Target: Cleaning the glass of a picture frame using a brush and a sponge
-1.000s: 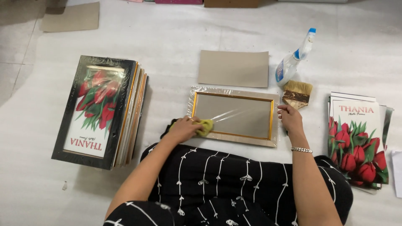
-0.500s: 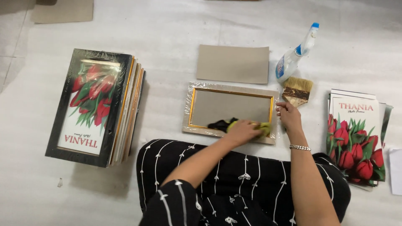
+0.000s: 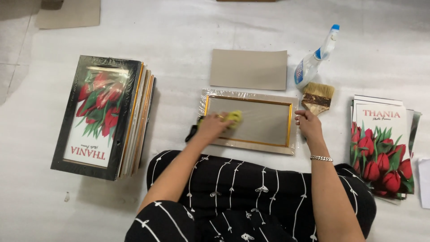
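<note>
A gold-edged picture frame [image 3: 264, 125] wrapped in clear plastic lies flat on the white floor in front of my knees. My left hand [image 3: 211, 127] presses a yellow cloth [image 3: 234, 117] onto the left part of its glass. My right hand [image 3: 307, 126] rests on the frame's right edge and holds it still, with a bracelet on the wrist.
A stack of frames with a red tulip print [image 3: 104, 117] stands at the left. A beige backing board [image 3: 249, 69] lies beyond the frame. A spray bottle [image 3: 314, 60] and a wide paintbrush [image 3: 317, 98] lie at the right, next to a pile of tulip prints [image 3: 381, 148].
My left hand has swept the yellow cloth across the glass, from left to right and back to the left. My right hand has stayed on the frame's right edge.
</note>
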